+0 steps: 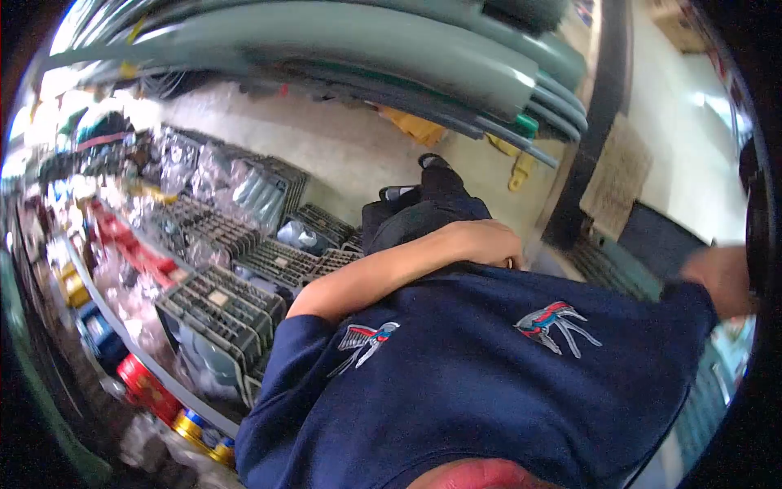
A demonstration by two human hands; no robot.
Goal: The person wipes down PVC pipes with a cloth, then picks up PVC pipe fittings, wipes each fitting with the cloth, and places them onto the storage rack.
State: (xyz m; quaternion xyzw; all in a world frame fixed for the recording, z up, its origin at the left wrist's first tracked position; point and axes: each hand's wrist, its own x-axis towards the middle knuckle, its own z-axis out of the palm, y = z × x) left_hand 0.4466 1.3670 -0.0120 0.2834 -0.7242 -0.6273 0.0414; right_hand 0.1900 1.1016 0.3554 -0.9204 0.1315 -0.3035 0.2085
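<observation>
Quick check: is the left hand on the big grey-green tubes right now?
No, the left hand is by the lower front of the navy shirt, apart from the grey-green tubes.

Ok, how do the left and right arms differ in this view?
The left arm angles inward across the view, while the right arm sits out near the picture's edge. The left arm shows down to the left hand; the right arm is cut off with no hand clearly visible. The left arm looks fairly sharp, the right arm blurred. Both come bare out of the navy shirt.
</observation>
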